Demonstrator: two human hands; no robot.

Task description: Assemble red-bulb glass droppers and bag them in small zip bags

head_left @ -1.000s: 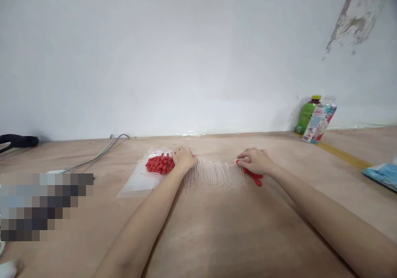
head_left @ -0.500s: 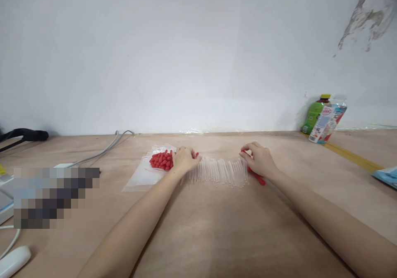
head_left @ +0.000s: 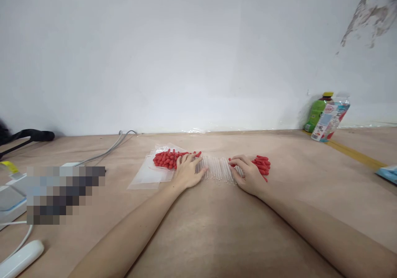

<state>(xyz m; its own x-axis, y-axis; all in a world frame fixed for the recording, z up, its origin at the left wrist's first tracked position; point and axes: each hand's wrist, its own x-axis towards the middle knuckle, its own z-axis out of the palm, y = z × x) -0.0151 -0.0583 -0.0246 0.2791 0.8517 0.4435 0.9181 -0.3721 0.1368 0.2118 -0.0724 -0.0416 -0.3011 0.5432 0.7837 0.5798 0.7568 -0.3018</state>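
Note:
A row of thin clear tubes lies side by side on the table between my hands. At its left end is my left hand, fingers stretched out and thumb apart, resting against the tubes. My right hand touches the right end with bent fingers, thumb and forefinger apart. By its forefinger tip shows a small bit of red. Left of my left hand lies a heap of small red bulb-shaped pieces, some reaching behind its fingers. More red pieces lie just right of my right hand, which partly covers them.
Clear plastic bags lie under the left heap. Grey cables, a white power strip and a blurred-out patch are at the left. A green bottle and a printed carton stand by the wall; a blue packet lies far right.
My right hand has moved left onto the tubes, uncovering red pieces behind it. My left hand has spread its fingers at the row's left end. The row of tubes looks narrower.

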